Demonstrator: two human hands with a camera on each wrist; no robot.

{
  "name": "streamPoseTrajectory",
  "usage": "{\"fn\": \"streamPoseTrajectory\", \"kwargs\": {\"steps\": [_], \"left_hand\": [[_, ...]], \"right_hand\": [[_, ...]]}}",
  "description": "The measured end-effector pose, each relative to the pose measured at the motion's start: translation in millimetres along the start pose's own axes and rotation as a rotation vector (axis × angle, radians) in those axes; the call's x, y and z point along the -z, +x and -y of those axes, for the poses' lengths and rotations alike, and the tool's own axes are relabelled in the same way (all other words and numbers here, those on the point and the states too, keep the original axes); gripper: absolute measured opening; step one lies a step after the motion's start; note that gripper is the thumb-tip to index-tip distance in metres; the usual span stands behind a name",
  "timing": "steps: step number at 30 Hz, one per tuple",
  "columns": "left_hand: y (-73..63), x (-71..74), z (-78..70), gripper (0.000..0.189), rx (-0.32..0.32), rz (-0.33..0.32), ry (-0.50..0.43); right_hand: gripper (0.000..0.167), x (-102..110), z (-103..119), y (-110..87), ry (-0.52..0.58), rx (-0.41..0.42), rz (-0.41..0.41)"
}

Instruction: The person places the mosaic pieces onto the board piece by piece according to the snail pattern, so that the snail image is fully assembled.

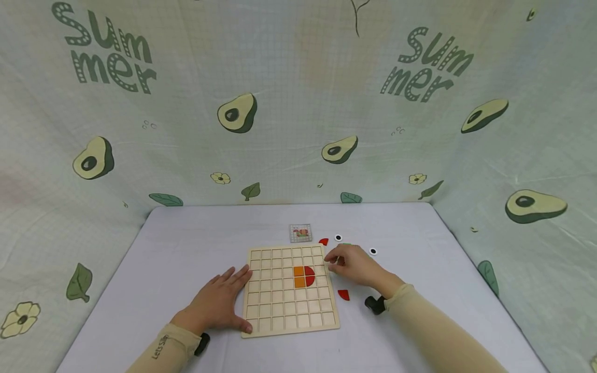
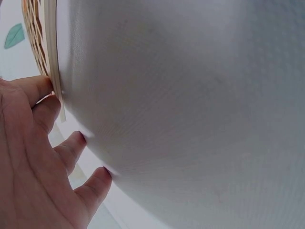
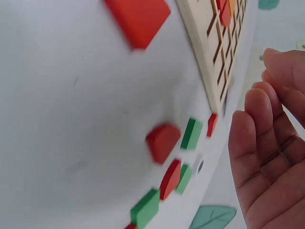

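A wooden grid board (image 1: 270, 311) lies on the table. Two orange squares (image 1: 299, 276) and two red quarter-circle pieces (image 1: 310, 276) sit together in its cells. My left hand (image 1: 219, 300) is spread at the board's left side, thumb on the near corner and fingertips at the edge; the left wrist view shows two fingers (image 2: 40, 90) against that edge. My right hand (image 1: 356, 265) hovers by the board's right edge, fingers bent loosely and thumb close to the index finger. No piece shows between its fingertips in the right wrist view.
Behind the board lies a small picture card (image 1: 300, 233). Loose red quarter pieces (image 1: 343, 295), green blocks (image 3: 145, 208) and two white eye discs (image 1: 338, 238) are scattered right of the board, some hidden by my right hand. A printed cloth (image 1: 280, 171) hangs behind the table.
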State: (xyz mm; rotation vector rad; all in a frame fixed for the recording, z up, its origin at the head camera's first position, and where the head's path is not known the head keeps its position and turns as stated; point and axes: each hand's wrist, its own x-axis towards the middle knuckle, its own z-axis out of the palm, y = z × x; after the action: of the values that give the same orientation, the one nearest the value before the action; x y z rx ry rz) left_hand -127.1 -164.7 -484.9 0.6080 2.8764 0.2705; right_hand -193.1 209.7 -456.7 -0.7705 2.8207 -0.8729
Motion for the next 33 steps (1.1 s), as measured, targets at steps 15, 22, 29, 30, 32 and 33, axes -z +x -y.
{"fn": "streamPoseTrajectory", "kwargs": {"steps": [15,22,29,30,32,33], "left_hand": [[-0.1,-0.7,0.9,0.134,-0.001,-0.005,-0.006],[0.5,-0.8,1.1,0.134,-0.001,-0.002,-0.007],[0.8,-1.9,1.5,0.134,0.003,0.0,-0.001],[0.7,-1.5,1.3,0.134,0.003,0.001,0.001],[0.7,-1.3,1.1,0.134,0.001,0.0,0.002],[0.8,-1.1,1.0,0.134,0.001,-0.001,0.002]], "right_hand": [[0.021,17,-42,-25.4,-0.014,-0.163,-0.049],[0.025,6,-48,-29.3,-0.047,-0.175,-0.039],[0.024,0,-45,-27.7,-0.111,-0.141,-0.028],[0.024,0,-44,-27.5,-0.112,-0.135,-0.031],[0.023,0,-44,-26.8,-0.117,-0.132,-0.028],[0.022,-1,-44,-26.2,-0.12,-0.14,-0.025]]}}
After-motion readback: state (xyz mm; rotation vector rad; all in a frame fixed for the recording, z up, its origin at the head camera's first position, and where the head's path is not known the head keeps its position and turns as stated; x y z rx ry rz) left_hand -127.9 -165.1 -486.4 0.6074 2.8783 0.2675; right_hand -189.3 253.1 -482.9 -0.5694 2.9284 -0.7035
